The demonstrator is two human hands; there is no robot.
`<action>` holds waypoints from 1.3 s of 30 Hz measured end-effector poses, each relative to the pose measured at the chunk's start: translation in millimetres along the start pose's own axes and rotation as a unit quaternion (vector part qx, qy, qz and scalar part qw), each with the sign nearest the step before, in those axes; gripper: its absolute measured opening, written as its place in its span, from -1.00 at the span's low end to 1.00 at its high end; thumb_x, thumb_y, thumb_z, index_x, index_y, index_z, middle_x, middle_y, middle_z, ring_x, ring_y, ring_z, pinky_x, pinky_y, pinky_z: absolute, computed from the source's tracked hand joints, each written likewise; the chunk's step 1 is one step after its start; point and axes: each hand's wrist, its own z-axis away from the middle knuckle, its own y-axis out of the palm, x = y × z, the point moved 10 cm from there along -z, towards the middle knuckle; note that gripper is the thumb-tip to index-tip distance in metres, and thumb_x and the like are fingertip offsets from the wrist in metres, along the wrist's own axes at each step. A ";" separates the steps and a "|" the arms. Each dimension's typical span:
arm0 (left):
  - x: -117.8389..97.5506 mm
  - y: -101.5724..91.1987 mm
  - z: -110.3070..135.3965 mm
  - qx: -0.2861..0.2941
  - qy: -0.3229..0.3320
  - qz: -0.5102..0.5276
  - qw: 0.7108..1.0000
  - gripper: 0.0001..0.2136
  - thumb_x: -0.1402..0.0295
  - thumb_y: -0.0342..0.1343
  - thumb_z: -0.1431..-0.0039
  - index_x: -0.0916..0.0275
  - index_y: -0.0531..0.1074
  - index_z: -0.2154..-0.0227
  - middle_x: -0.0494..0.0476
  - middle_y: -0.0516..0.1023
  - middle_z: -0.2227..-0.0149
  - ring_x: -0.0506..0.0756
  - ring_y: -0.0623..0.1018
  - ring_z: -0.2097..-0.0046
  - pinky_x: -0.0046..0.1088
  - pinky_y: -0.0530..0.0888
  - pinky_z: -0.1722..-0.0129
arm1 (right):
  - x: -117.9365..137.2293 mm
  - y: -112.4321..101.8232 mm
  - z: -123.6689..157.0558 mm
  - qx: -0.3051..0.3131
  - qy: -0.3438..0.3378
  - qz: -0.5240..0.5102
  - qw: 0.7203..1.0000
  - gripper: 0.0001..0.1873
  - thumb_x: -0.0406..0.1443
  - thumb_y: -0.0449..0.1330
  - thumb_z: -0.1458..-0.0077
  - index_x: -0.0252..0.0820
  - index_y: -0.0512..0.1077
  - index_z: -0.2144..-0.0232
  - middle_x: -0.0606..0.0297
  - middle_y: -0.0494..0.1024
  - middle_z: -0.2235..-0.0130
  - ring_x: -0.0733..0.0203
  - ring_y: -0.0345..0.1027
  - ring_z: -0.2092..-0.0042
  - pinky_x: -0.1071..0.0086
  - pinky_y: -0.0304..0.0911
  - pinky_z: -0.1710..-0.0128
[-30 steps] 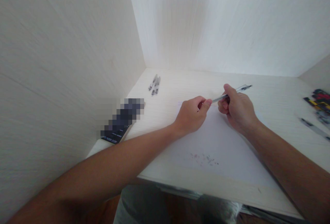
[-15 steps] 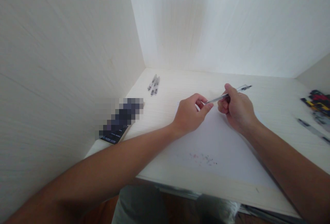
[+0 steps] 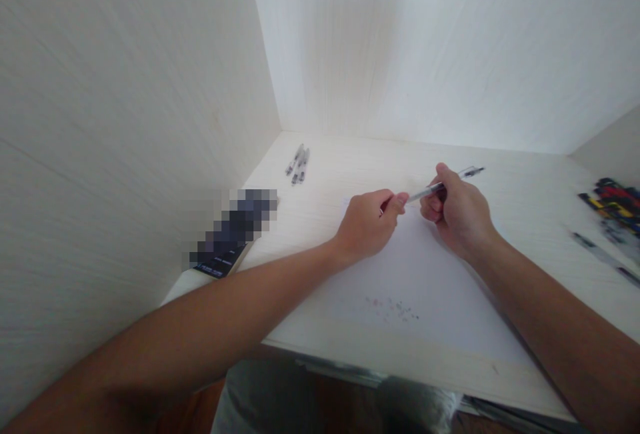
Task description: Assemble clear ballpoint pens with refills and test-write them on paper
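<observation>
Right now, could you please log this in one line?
left hand: pinches pen | right hand: grips same pen | paper: below hands

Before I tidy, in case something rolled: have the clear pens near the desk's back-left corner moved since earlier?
No; against the desk's back-left corner, the clear pens show no visible shift.

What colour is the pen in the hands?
The pen looks clear with dark parts, seen in the head view.

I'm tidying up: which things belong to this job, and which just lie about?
Belonging:
slim clear plastic pen, held by left hand and right hand
white paper sheet beneath

Seemingly lying about:
clear plastic pens, back left
dark rectangular object, left
slim grey pen-like object, right
blurred multicoloured pile
</observation>
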 end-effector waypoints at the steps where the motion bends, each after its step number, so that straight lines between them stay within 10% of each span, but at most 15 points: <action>1: 1.0 0.6 -0.2 0.002 -0.003 0.001 1.000 -0.58 0.07 -0.03 -0.46 0.22 0.52 0.40 0.04 0.55 0.49 0.01 0.49 0.44 -0.43 0.36 0.37 | -0.5 -0.1 0.1 -0.003 0.003 -0.007 1.000 -0.47 -0.01 0.28 -0.24 -0.10 0.24 0.63 0.46 0.12 0.72 0.36 -0.04 0.67 0.40 -0.12 0.68; 11: -2.0 -3.5 1.2 -0.022 0.011 -0.020 0.999 -0.76 0.18 0.37 -0.15 0.19 0.47 0.31 0.00 0.61 0.40 0.00 0.51 0.45 -0.41 0.45 0.33 | -2.0 0.3 -0.5 -0.002 0.005 0.020 1.000 -0.41 -0.01 0.23 -0.29 -0.11 0.22 0.69 0.46 0.11 0.72 0.39 -0.02 0.68 0.41 -0.11 0.66; 28: -3.1 -0.2 0.2 -0.008 0.014 -0.014 1.000 -0.53 0.05 -0.01 -0.45 0.21 0.59 0.46 0.06 0.58 0.52 0.01 0.54 0.47 -0.43 0.40 0.44 | -2.6 4.9 -3.5 0.038 -0.024 0.074 0.996 -0.32 0.23 0.18 -0.24 -0.05 0.15 0.67 0.43 0.13 0.76 0.35 0.00 0.68 0.35 -0.06 0.64; 39: -8.4 -9.6 1.7 -0.055 0.034 -0.021 0.998 -0.77 0.15 0.32 -0.21 0.21 0.56 0.40 0.00 0.63 0.44 0.00 0.56 0.45 -0.44 0.45 0.37 | -5.7 9.8 1.8 0.043 0.009 0.055 0.998 -0.35 0.25 0.23 -0.18 -0.05 0.18 0.61 0.45 0.14 0.75 0.34 0.00 0.68 0.35 -0.07 0.66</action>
